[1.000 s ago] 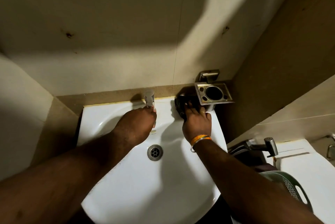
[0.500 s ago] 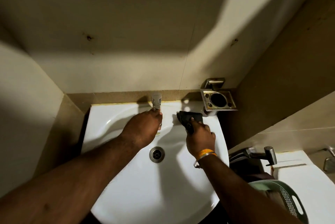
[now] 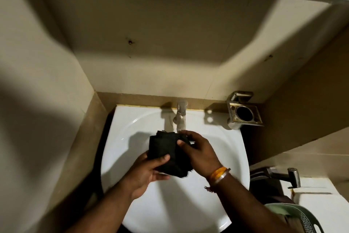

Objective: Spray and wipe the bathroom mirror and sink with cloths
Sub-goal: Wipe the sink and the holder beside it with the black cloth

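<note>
Dark cloth held in both hands above the basin, just in front of the tap.

The black cloth [image 3: 168,152] is pinched from below by the left hand [image 3: 145,174], thumb pressed on its lower edge, and gripped along its right side by the right hand [image 3: 200,154]. It is bunched, its long axis running roughly away from the body, over the sink [image 3: 132,132]. The tap [image 3: 181,117] lies directly beyond the cloth, nearer the right hand.
</note>
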